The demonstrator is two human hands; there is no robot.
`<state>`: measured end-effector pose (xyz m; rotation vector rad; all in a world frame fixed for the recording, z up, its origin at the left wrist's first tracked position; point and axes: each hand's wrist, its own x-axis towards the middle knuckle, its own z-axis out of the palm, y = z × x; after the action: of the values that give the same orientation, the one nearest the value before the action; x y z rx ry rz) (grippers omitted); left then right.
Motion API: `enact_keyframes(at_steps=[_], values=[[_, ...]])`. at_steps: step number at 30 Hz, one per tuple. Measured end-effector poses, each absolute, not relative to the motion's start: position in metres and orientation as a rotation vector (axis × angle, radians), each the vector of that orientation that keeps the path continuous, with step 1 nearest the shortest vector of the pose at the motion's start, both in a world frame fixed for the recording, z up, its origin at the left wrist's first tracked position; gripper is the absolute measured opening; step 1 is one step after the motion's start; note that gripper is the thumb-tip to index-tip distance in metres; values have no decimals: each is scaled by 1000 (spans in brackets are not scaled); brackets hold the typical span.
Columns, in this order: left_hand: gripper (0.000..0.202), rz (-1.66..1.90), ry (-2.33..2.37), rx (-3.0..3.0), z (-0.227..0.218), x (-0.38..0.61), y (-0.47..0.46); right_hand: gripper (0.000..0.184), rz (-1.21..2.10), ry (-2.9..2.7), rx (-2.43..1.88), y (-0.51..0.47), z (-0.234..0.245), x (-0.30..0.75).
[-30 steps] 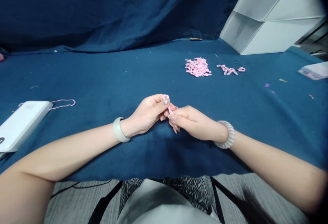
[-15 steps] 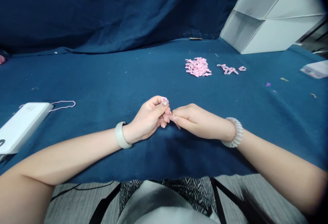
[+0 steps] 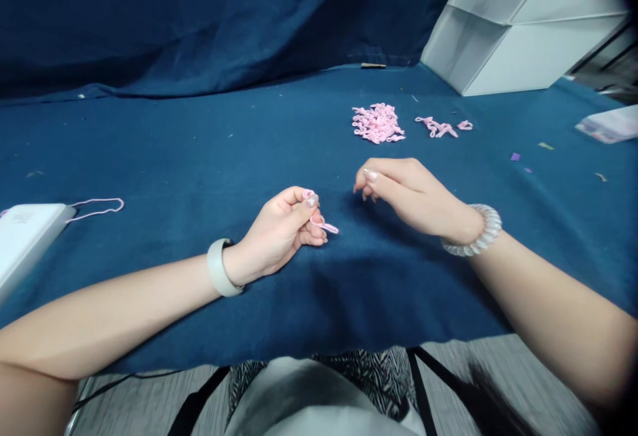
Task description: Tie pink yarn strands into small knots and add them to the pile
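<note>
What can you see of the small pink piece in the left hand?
The small pink piece looks like soft plastic or rubber and is shaped in loops. One small loop shows by the thumb of the left hand, and a longer, flattened loop sticks out sideways past the fingers. The left hand pinches it, and the right hand is not touching it.

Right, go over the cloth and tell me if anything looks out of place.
Two things stand out on the blue cloth. A long pink cord lies by the white flat case, well away from the pink loop pile. Small purple and yellow scraps are also strewn at the right, matching nothing else there.
</note>
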<state>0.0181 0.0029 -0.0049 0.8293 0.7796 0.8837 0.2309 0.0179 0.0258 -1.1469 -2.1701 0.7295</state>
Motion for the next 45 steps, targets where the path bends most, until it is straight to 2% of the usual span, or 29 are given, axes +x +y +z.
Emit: enact_keyframes(at_steps=[3,10,16,26,38,45], values=[[35,882,774,817,-5,18,3,36,729,-2206,-1060,12,22,220],[27,896,725,827,-6,18,2,40,1229,-2172,-1203,-4,14,192],[24,922,701,792,-5,18,4,28,1466,-1890,-1160,-7,12,183],[31,904,701,658,-3,15,5,26,1490,-1850,-1230,-7,12,185],[13,846,664,661,-7,13,8,28,1457,-1986,-1264,-9,10,189],[17,829,652,629,-3,12,9,31,1389,-2038,-1255,-4,15,196]])
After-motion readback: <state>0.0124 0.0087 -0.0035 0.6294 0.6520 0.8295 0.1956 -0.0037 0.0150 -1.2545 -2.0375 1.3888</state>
